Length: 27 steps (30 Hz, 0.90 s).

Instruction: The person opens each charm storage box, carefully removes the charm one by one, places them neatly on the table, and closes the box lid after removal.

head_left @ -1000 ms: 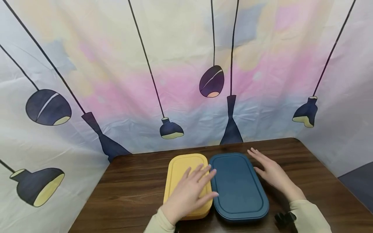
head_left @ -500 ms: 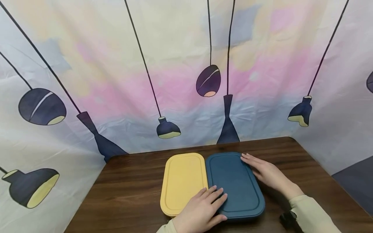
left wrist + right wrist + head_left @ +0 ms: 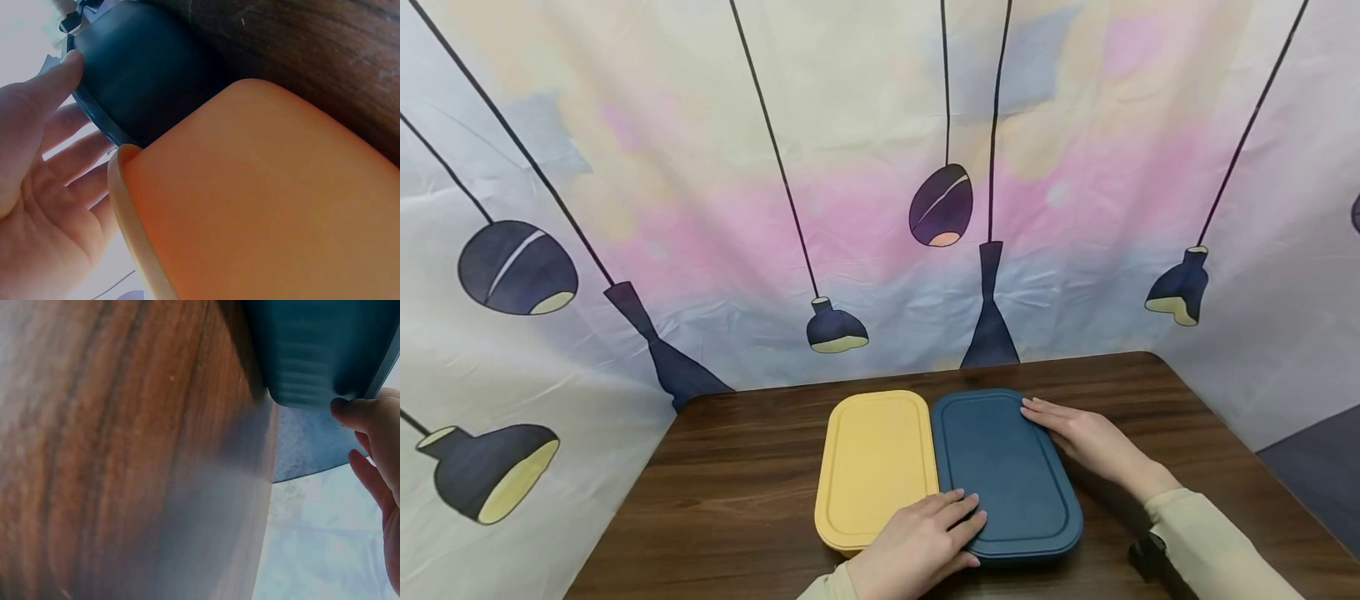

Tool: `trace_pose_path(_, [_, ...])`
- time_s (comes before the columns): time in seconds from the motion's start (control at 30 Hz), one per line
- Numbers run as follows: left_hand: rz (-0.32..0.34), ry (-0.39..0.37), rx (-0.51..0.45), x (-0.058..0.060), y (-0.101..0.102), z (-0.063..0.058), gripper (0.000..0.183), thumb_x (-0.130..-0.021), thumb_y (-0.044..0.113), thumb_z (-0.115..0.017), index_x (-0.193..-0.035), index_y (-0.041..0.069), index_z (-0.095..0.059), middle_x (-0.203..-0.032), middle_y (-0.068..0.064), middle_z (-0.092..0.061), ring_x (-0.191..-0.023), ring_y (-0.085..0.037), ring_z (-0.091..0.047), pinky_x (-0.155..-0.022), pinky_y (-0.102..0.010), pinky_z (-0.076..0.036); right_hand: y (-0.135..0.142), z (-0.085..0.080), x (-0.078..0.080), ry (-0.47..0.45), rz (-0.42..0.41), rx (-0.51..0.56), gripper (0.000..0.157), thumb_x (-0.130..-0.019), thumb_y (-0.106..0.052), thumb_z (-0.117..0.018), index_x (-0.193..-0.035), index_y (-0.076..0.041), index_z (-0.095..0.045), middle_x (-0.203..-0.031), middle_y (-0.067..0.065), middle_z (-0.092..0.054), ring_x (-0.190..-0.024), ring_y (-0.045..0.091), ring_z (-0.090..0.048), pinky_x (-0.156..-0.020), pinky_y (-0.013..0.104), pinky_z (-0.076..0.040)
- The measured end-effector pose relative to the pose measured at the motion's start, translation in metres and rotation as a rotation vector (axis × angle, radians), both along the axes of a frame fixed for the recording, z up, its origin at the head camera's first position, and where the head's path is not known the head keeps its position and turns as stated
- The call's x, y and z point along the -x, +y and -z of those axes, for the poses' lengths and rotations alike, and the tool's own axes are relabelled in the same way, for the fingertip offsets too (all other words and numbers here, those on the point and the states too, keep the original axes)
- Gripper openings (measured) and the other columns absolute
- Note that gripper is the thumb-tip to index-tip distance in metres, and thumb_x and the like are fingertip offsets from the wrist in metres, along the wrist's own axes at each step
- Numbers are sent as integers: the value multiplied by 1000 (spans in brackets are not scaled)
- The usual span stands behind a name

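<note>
Blue box (image 3: 1000, 475): set flat on the table (image 3: 730, 500), lid (image 3: 1000, 442) uppermost, with the yellow box (image 3: 876, 458) close along its left side; whether the two are touching cannot be told.
Left hand (image 3: 913, 542): placed at the near left corner; the rim (image 3: 94, 119) is pinched between thumb and fingers.
Right hand (image 3: 1093, 446): placed at the far right corner; the thumb is set against the wall beneath the rim, and fingertips are laid on the lid.
Pressure: cannot be told at either corner.
Weight: probably light if nothing is inside; contents are hidden.
Stiffness: thin, slightly flexible plastic is suggested for the lid, firmer plastic for the body.
Surface: a smooth, matte finish is seen; some slipping under dry fingertips would be expected.
Fragility: judged low.
Best hold: the overhanging rim for the lid; for the whole box, the walls should be gripped, since the lid might come away.
</note>
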<state>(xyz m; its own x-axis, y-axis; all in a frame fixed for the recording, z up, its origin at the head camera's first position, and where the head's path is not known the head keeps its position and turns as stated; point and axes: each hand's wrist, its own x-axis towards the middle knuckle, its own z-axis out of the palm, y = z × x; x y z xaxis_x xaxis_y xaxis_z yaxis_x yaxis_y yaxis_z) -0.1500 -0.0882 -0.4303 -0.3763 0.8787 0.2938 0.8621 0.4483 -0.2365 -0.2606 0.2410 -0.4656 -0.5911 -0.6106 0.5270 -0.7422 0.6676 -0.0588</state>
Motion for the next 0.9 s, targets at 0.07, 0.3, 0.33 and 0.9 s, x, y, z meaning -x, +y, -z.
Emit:
trace_pose_path(0.07, [7, -1, -8, 0, 0, 0, 45, -99, 44, -64, -134, 16, -67, -136, -2, -63, -124, -15, -60, -98, -23, -49, 0, -1, 0, 0, -5, -5, 54, -83, 4, -77, -135, -4, -65, -139, 16, -60, -113, 30, -66, -77, 38, -59])
trace_pose_path(0.3, [29, 26, -45, 1, -1, -1, 39, -99, 39, -66, -130, 16, -70, -132, -1, -66, -121, -13, -61, -98, -21, -48, 2, -9, 0, -26, -6, -32, 51, -85, 3, -77, -134, -4, -66, -138, 15, -61, -116, 30, -65, -79, 38, -58])
trace_pose_path(0.33, [33, 29, -49, 1, -1, -1, 39, -98, 39, -66, -130, 16, -70, -132, -1, -66, -121, -13, -61, -98, -21, -48, 2, -11, 0, -29, -8, -39, 50, -85, 3, -76, -134, -4, -66, -138, 15, -61, -116, 30, -65, -79, 39, -58])
trace_pose_path(0.9, [54, 45, -129, 4, 3, -10, 31, -97, 35, -69, -123, 19, -74, -124, 0, -70, -116, -10, -64, -96, -19, -49, 6, -20, 5, -13, -13, -65, 45, -84, 4, -76, -128, -3, -69, -132, 15, -65, -113, 30, -66, -80, 39, -58])
